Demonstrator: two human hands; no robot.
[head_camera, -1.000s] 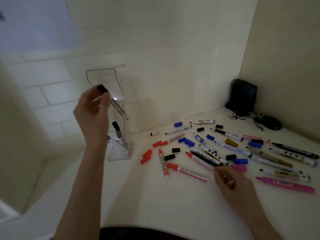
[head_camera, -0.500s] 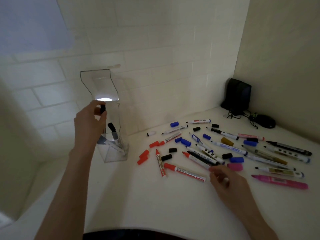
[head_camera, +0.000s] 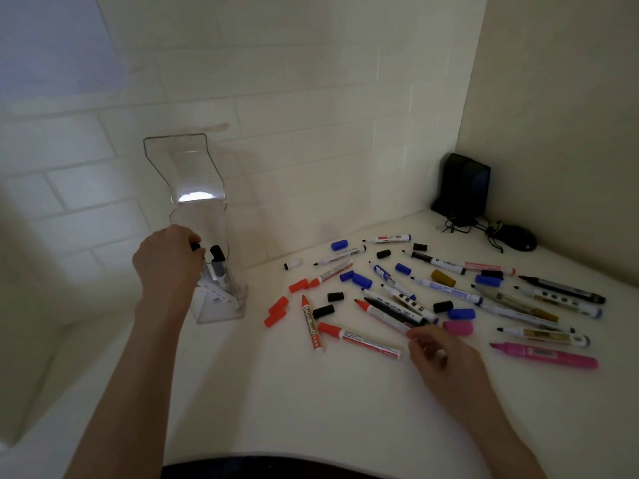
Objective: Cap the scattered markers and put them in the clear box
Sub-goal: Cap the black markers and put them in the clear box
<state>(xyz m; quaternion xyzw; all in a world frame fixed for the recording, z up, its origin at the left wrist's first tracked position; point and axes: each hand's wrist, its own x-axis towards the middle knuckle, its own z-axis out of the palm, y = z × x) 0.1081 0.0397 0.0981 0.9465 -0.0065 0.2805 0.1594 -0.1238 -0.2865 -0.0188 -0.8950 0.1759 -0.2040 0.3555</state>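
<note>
A tall clear box [head_camera: 231,307] stands at the left of the white table with its lid [head_camera: 179,160] flipped up. Inside it leans a black-capped marker [head_camera: 218,260]. My left hand [head_camera: 169,262] is at the box's mouth, shut on another black-capped marker [head_camera: 196,246] whose body reaches down into the box. Several uncapped markers lie scattered to the right, among them a red marker [head_camera: 359,340] and a pink marker [head_camera: 546,354]. Loose red caps [head_camera: 276,311], blue caps [head_camera: 356,279] and black caps [head_camera: 323,311] lie between them. My right hand [head_camera: 441,357] rests on the table, its fingertips touching the tail ends of the middle markers.
A black speaker [head_camera: 465,184], tangled cables [head_camera: 460,223] and a black mouse [head_camera: 515,237] sit in the far right corner. Tiled walls close the table at the back and right. A pink cap [head_camera: 458,328] lies just beyond my right fingertips. Bare table [head_camera: 311,409] stretches in front.
My left hand has come down from above the box and lowered the black-capped marker into it. My right hand has stayed near the middle markers.
</note>
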